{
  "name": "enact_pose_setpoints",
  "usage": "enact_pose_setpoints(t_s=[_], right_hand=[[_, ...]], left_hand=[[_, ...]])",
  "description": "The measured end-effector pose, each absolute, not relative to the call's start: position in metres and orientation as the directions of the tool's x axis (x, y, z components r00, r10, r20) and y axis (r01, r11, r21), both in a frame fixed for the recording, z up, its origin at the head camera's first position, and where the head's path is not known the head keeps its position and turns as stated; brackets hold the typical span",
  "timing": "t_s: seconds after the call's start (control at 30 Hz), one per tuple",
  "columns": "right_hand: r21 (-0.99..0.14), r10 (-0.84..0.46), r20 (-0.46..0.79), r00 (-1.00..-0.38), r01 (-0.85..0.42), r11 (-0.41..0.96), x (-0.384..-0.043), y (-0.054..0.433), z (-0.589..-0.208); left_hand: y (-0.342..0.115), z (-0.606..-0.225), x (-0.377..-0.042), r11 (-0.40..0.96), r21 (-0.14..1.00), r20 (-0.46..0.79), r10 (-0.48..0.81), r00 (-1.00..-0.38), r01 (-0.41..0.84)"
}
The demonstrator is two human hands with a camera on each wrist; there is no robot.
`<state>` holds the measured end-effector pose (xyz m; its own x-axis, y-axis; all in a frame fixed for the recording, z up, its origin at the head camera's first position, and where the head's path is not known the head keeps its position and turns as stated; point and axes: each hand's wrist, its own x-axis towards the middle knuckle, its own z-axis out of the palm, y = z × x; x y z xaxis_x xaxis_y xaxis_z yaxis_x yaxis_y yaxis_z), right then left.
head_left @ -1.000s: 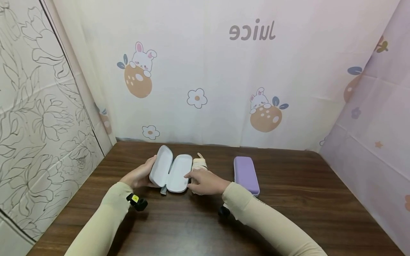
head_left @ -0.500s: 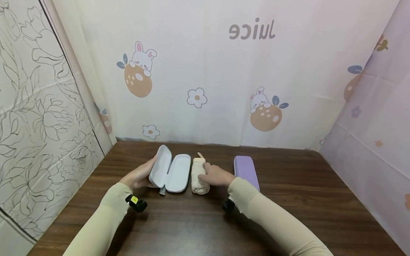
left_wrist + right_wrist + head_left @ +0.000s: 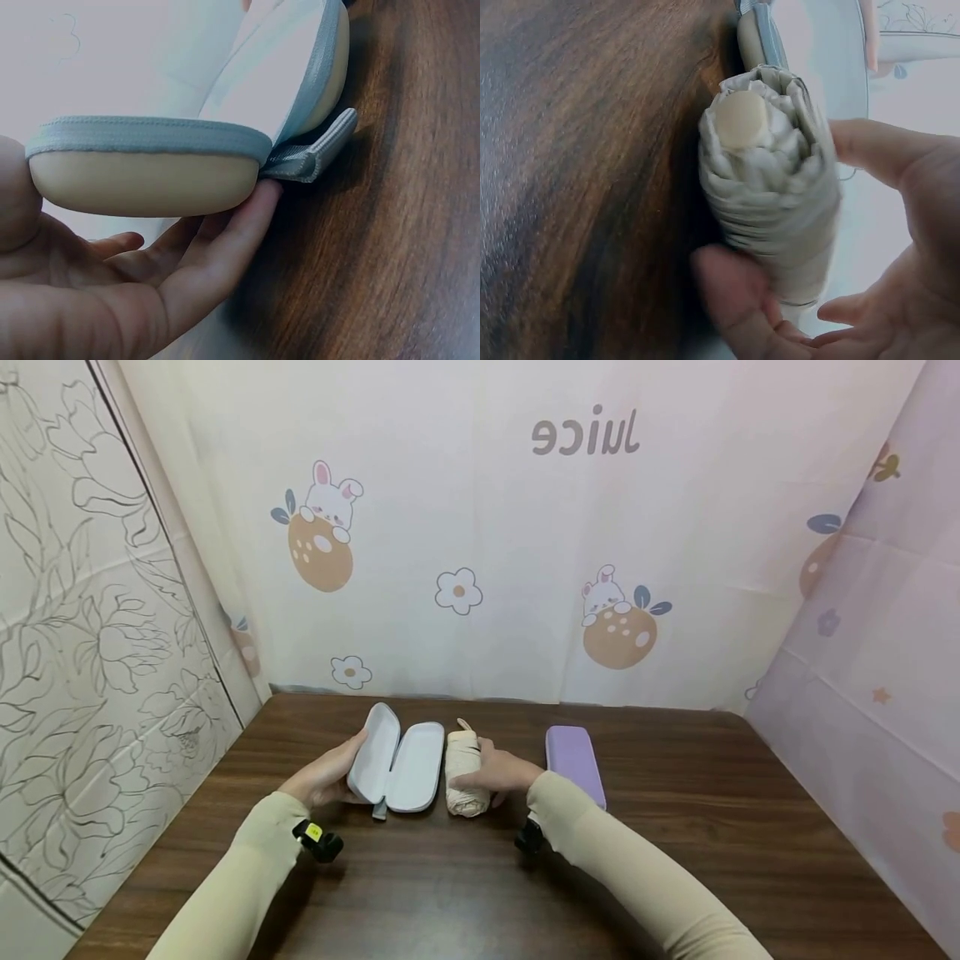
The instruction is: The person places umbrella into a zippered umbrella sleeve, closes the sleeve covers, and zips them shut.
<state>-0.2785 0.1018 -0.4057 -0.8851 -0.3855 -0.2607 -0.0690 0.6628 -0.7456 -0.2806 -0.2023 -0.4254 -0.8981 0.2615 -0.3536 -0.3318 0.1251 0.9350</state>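
Observation:
A zip-up hard case [image 3: 416,768] lies spread open on the table, white inside, with a cream shell [image 3: 150,184] and grey zip edge. My left hand [image 3: 327,774] holds its raised left half, fingers underneath. Close to the case's right side is a cream folded compact umbrella [image 3: 461,760], lying lengthwise with its strap loop at the far end. Around the umbrella's right side my right hand [image 3: 507,770] has its thumb on one side and fingers on the other. The right wrist view shows the umbrella's rounded end [image 3: 741,120] and gathered fabric, partly blurred.
A closed purple case [image 3: 574,764] lies to the right, just beyond my right wrist. The dark wooden table [image 3: 420,885] ends at a patterned curtain [image 3: 517,527] behind, with panels on both sides. A grey fabric tab [image 3: 330,146] sticks out from the open case.
My right hand has moved from the open case's right half and over the umbrella to the umbrella's right side, where it now grips it. My left hand has stayed on the case.

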Motion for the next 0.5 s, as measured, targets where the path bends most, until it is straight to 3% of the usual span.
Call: enact_pose_setpoints(t_s=[0.5], right_hand=[[-0.819, -0.397, -0.253, -0.882, -0.023, 0.573, -0.2843, 0.1021, -0.4135]], left_hand=[[-0.2017, -0.4256, -0.2810, 0.121, 0.931, -0.363, 0.236, -0.901, -0.343]])
